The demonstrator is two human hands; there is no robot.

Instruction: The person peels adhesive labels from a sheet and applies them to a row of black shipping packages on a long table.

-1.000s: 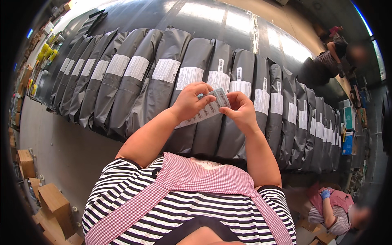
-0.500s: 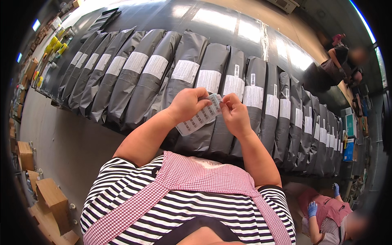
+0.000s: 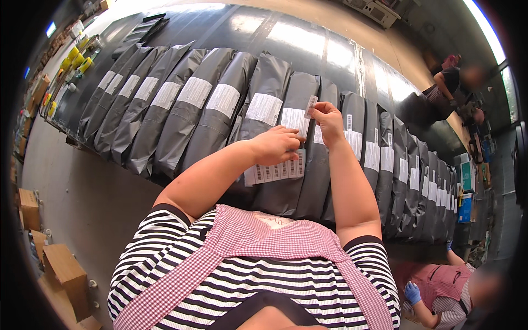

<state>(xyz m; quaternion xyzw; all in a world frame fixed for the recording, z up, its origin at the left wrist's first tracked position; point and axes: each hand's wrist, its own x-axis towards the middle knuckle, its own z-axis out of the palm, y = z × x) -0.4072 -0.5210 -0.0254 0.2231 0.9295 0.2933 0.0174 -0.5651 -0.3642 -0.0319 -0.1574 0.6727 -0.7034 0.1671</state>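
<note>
A small barcode sticker [image 3: 311, 105] is being pinched between thumb and forefinger of the right hand [image 3: 328, 122], a bit above and right of the middle of the frame. It's held right by the upper right corner of the white label [image 3: 293, 122] on one dark grey bag [image 3: 303, 88]; whether the bag is actually touched can't be told.

The sheet of barcode stickers [image 3: 278, 170] is found just below the frame's centre, in front of that same bag. Its top edge is covered by the left hand [image 3: 276, 146], fingers half spread and loosely bent, with the thumb laid over the sheet. Whether it's really gripped or just pressed down can't be told.

The bag is packed into a long row of similar ones, curved across the frame by the lens, all stood on a dark table [image 3: 220, 30]. Barcode strips can be seen above the labels on several bags to the right.

Yellow tape rolls [image 3: 74, 58] are piled at upper left, and cardboard boxes [image 3: 67, 278] are stacked at lower left. At lower right, a blue glove [image 3: 412, 292] is worn by a co-worker [image 3: 440, 280] in a pinkish apron.
</note>
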